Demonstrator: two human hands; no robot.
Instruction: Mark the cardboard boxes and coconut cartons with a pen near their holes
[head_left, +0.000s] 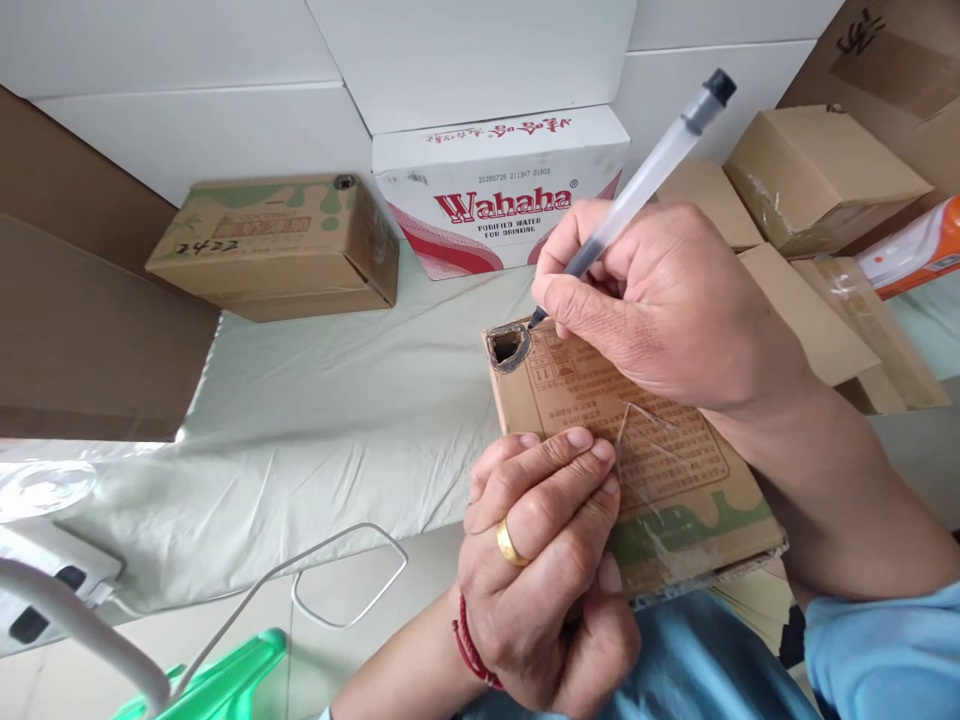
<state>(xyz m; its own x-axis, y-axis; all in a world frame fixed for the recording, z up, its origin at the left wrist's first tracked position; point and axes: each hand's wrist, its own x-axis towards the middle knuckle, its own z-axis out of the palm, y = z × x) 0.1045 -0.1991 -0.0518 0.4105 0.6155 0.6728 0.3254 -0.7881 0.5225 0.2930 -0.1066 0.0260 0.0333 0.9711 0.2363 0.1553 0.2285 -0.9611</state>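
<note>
A brown cardboard box (675,470) with green print lies tilted in front of me, with a dark-edged hole (508,347) in its upper left corner. My right hand (660,300) is closed around a clear pen (649,170) with a black end; the pen's tip touches the box just right of the hole. My left hand (547,560), with a gold ring and a red cord at the wrist, grips the box's near left side, its fingers together on the top face and the thumb low by the edge.
A white Wahaha carton (502,200) stands against the wall. Left of it sits a brown box marked 2422 (277,245). Several cardboard boxes (825,180) are at the right. A white cable (337,530) and a green plastic object (232,680) are at the lower left.
</note>
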